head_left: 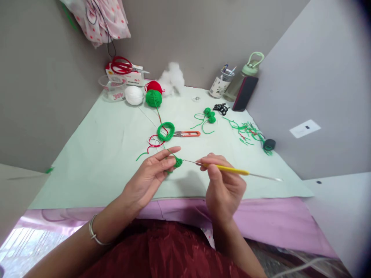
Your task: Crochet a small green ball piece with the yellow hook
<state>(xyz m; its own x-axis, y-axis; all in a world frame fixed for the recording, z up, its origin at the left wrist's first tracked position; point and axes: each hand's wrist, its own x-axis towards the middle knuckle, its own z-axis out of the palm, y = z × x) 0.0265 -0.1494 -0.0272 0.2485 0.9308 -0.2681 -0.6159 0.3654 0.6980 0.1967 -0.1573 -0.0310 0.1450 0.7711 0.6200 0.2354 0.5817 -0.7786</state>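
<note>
On my feed, the left hand (152, 168) pinches the green piece (178, 162), which juts right past the thumb tip; at its right edge sits the tip of the hook (228, 168), grasped by its yellow handle in the right hand (224, 183).

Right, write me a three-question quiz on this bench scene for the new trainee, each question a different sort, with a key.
1. Multiple choice: what does the right hand hold?
A) red-handled scissors
B) a yellow-handled hook
C) a pencil cup
2. True or false: the small green crocheted piece is pinched in the right hand.
3. Fill the gap: the green yarn ball sits in front of a ____ yarn ball.

Key:
1. B
2. False; the left hand pinches it.
3. Red; the red yarn ball shows partly hidden behind the green one.
</note>
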